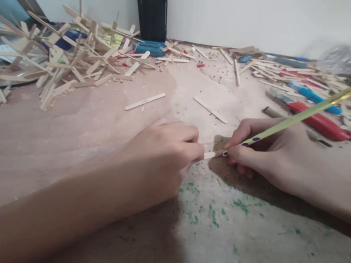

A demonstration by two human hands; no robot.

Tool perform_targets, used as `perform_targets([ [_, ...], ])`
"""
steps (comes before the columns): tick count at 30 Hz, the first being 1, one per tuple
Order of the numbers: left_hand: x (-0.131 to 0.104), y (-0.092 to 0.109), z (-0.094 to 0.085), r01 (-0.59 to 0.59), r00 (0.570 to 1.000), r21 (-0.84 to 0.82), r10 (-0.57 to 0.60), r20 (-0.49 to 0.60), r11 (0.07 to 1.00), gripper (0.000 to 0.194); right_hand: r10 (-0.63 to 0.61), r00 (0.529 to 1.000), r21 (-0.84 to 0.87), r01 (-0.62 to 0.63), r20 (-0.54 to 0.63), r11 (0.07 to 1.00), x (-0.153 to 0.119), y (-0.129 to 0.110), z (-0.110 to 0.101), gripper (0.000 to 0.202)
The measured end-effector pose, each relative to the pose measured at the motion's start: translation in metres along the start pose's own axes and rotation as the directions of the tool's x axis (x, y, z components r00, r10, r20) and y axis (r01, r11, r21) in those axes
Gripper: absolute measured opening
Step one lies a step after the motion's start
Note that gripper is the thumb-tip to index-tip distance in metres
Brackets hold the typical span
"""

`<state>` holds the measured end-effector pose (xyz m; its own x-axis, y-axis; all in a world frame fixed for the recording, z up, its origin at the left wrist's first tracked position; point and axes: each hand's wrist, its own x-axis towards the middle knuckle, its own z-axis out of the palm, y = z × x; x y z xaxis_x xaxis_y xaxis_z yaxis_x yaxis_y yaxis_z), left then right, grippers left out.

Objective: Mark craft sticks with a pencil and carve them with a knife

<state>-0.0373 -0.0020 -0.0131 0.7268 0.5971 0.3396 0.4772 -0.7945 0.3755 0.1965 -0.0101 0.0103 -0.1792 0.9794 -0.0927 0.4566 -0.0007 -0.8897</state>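
Observation:
My right hand (258, 149) is closed around a yellow-green pencil (293, 119) with dark purple spots, its back end slanting up to the right. The pencil's tip meets a pale wooden craft stick (210, 155) low over the table. My left hand (175, 153) pinches the other end of that stick, and its fingers hide most of it. Beyond the hands lie two more flat objects: a craft stick with a slot-like mark (145, 101) and a thin plain stick (209, 109).
A tangled heap of joined craft sticks (66, 55) fills the back left. On the right are loose sticks (286, 71), a red-handled tool (320, 122) and a blue-handled one (314, 96). A black post (154, 8) stands at the back, by the white wall (258, 2).

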Motion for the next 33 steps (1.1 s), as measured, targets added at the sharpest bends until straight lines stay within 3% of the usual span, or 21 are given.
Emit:
perform_targets([
  [18, -0.0003, 0.0009, -0.0005, 0.002, 1.0, 0.024, -0.002, 0.009, 1.0, 0.029, 0.021, 1.0, 0.025, -0.021, 0.009, 0.999, 0.0003, -0.0017, 0.0006, 0.011],
  [22, 0.0007, 0.0025, -0.0027, 0.017, 0.999, 0.007, -0.017, 0.042, 1.0, 0.028, 0.006, 1.0, 0.009, -0.006, 0.01, 1.0, -0.0001, -0.0006, 0.0008, 0.012],
  [33, -0.0002, 0.0012, -0.0012, 0.008, 1.0, -0.004, -0.008, 0.009, 1.0, 0.031, -0.062, 0.998, -0.033, 0.062, 0.009, 0.998, 0.0007, 0.0011, -0.0001, 0.01],
])
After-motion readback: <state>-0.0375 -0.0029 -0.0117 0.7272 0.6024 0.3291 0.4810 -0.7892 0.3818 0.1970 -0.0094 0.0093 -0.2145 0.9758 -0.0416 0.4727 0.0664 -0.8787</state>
